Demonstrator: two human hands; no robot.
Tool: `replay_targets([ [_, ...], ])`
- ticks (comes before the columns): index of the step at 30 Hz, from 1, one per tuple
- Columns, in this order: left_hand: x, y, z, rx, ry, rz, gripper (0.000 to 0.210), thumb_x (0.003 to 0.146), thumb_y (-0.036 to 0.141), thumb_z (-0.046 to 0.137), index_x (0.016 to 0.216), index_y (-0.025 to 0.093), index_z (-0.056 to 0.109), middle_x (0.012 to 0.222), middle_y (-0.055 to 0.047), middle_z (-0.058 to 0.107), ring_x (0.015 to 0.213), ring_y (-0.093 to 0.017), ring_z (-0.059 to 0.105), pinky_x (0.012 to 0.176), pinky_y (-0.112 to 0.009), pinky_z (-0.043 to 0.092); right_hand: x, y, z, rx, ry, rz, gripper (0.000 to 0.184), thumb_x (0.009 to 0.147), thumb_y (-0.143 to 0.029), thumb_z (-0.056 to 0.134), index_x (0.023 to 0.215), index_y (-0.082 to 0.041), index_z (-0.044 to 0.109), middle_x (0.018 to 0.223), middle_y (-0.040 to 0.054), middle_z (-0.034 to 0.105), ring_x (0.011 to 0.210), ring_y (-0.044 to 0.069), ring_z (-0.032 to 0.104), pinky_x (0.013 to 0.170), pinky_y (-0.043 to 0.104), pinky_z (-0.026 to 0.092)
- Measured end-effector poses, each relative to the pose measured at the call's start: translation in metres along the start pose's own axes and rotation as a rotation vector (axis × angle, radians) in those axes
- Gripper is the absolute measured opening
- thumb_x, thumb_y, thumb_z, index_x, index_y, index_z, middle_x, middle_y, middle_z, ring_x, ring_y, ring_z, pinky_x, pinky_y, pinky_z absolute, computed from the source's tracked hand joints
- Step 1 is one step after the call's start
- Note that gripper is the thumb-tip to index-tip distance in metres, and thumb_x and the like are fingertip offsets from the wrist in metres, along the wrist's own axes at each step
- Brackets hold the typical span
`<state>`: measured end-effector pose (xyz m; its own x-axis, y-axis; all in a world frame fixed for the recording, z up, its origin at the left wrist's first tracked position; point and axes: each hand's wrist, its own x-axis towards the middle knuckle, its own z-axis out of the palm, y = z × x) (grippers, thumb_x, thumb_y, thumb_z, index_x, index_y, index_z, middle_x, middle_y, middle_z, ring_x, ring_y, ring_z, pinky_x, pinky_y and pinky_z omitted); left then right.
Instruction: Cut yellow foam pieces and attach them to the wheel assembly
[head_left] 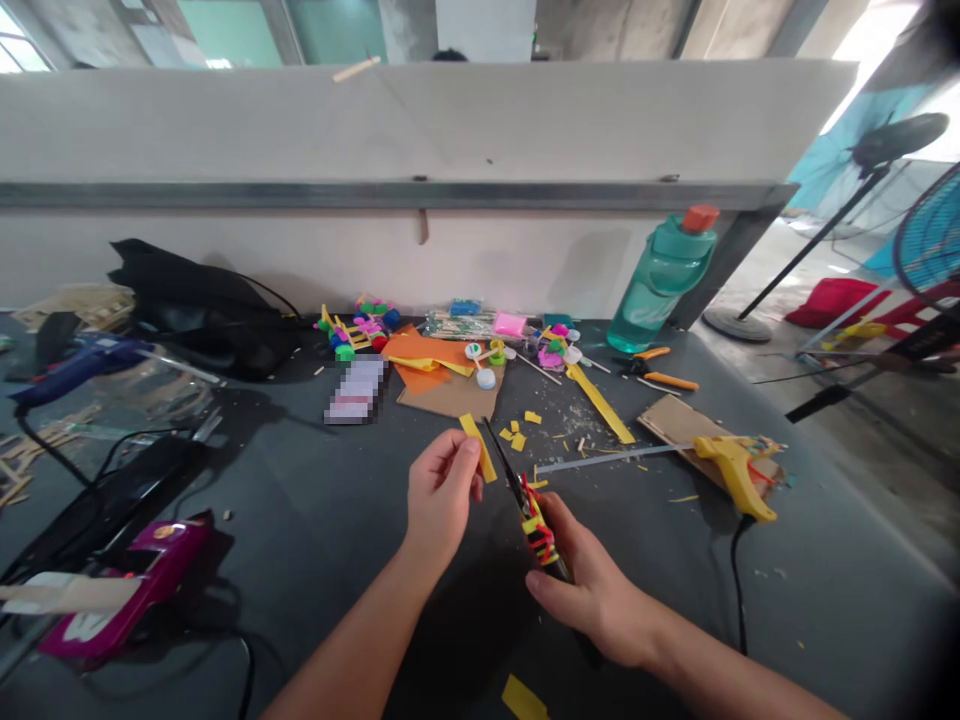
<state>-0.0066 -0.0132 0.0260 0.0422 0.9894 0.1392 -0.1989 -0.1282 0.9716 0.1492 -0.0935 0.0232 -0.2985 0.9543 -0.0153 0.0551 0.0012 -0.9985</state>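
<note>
Between the thumb and fingers of my left hand (442, 490) is a short yellow strip (485, 462), perhaps paper or foam, held upright. My right hand (589, 585) is wrapped round dark-bladed scissors (538, 530) with red and yellow material about the handle. The blades point up and left, their tips close beside the strip. Small cut yellow pieces (517, 440) lie just beyond the blades. A larger yellow piece (523, 697) rests at the near edge of the view.
A yellow glue gun (731, 470) lies on cardboard at right, its cord trailing nearer. Orange-handled pliers (671, 381) and a teal bottle (660, 285) stand beyond. Orange sheets (431, 355) and colourful craft pieces (364, 325) line the back. A blue glue gun (82, 365) and magenta device (139, 590) are left.
</note>
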Motion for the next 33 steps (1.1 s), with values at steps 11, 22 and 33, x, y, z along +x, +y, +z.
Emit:
replay_targets([
  [11, -0.001, -0.002, -0.003, -0.092, -0.049, 0.053, 0.030, 0.088, 0.030, 0.055, 0.062, 0.017, 0.050, 0.053, 0.004, 0.045, 0.047, -0.007, 0.041, 0.044, -0.020, 0.032, 0.000, -0.008, 0.002, -0.354, -0.004, 0.047, 0.035, 0.073, -0.017, 0.055, 0.104, -0.020, 0.038, 0.078, -0.0008, 0.055, 0.079, 0.018, 0.053, 0.070, 0.029, 0.043],
  [22, -0.002, -0.006, -0.003, -0.168, -0.079, 0.061, 0.025, 0.089, 0.028, 0.054, 0.067, 0.016, 0.056, 0.058, 0.002, 0.050, 0.051, -0.008, 0.045, 0.048, -0.020, 0.035, -0.001, -0.008, 0.004, -0.498, 0.019, 0.030, 0.037, 0.074, -0.016, 0.053, 0.105, -0.020, 0.033, 0.071, -0.0038, 0.052, 0.057, 0.011, 0.047, 0.052, 0.022, 0.034],
  [33, -0.003, -0.001, 0.000, -0.177, -0.076, 0.014, 0.025, 0.088, 0.031, 0.054, 0.067, 0.017, 0.055, 0.058, 0.002, 0.049, 0.050, -0.008, 0.043, 0.047, -0.020, 0.035, -0.002, -0.003, 0.004, -0.529, 0.042, 0.024, 0.037, 0.075, -0.017, 0.054, 0.105, -0.021, 0.032, 0.068, -0.0039, 0.053, 0.053, 0.012, 0.048, 0.050, 0.022, 0.032],
])
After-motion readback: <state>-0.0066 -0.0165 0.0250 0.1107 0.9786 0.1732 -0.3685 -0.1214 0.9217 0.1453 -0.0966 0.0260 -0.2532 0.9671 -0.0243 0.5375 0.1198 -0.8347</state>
